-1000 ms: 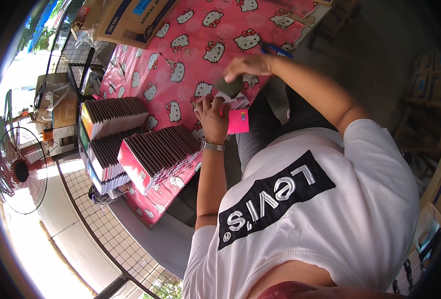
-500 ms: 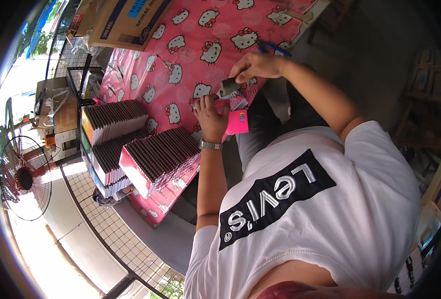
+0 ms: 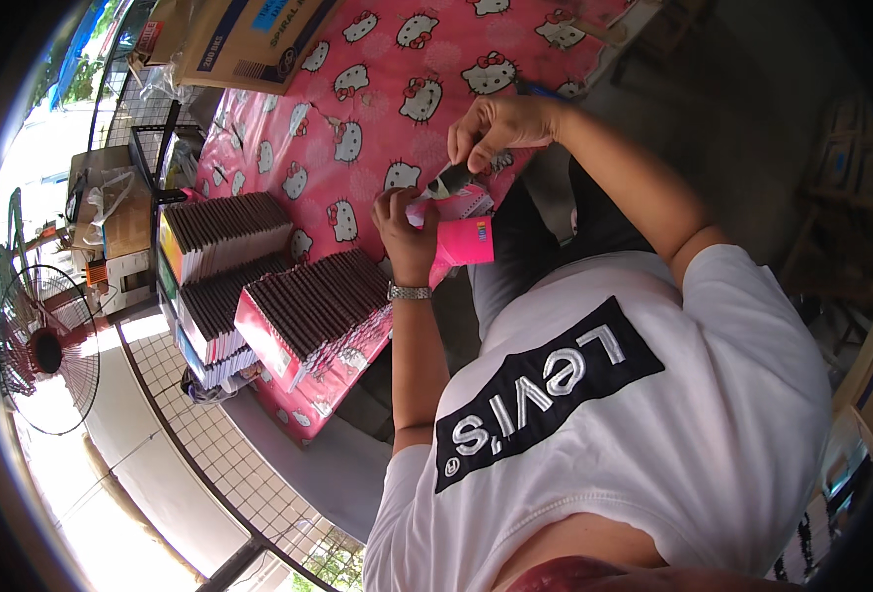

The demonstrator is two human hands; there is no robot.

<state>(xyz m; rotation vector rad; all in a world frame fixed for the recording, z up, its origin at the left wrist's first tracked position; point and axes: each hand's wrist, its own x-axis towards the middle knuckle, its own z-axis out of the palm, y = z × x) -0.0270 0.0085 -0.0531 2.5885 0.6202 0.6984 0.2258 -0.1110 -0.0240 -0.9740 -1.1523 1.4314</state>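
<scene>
My left hand [image 3: 409,233], with a metal watch on the wrist, holds a small pink spiral notepad [image 3: 464,240] upright over the table's near edge. My right hand [image 3: 496,126] is just above it, fingers closed on a short dark tool [image 3: 450,182] whose tip rests against the top of the notepad. Both hands are over a table covered in a pink cloth with cartoon cats [image 3: 377,109].
Stacks of thin books with dark spines stand on the left of the table [image 3: 221,229] and at its near corner [image 3: 310,308]. A cardboard box [image 3: 249,39] sits at the far end, a blue pen [image 3: 545,91] by my right wrist. A floor fan [image 3: 46,350] and wire grid panels are at left.
The view has shifted slightly. Both hands stay at the pink notepad with the dark tool against it.
</scene>
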